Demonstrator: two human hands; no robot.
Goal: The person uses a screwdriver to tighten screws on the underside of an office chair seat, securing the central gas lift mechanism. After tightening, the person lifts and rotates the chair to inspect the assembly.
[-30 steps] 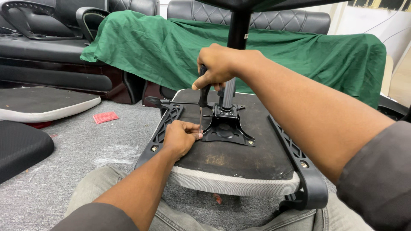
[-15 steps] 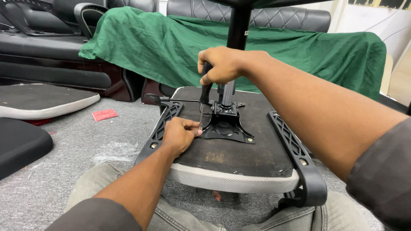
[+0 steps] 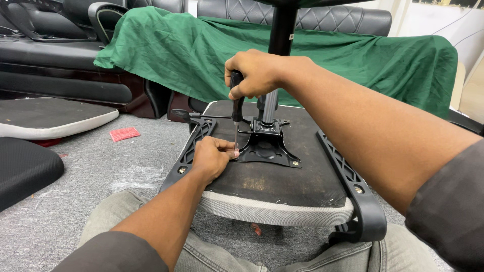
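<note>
At centre frame, a screwdriver [image 3: 236, 118] stands upright, its tip at the corner of the black metal plate [image 3: 265, 149] on an upturned chair seat [image 3: 282, 179]. Gripping its handle is the right hand [image 3: 254, 73]; the left hand [image 3: 212, 157] pinches the shaft near the tip. Behind, a green cloth [image 3: 191, 50] drapes a sofa; a red packet [image 3: 124, 133] lies on the grey floor at left.

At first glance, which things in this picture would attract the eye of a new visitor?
In the centre, an upturned chair seat lies across the person's lap. The right hand grips a screwdriver upright over the black metal plate, while the left hand steadies its tip. Behind, a large green cloth covers dark furniture.
</note>
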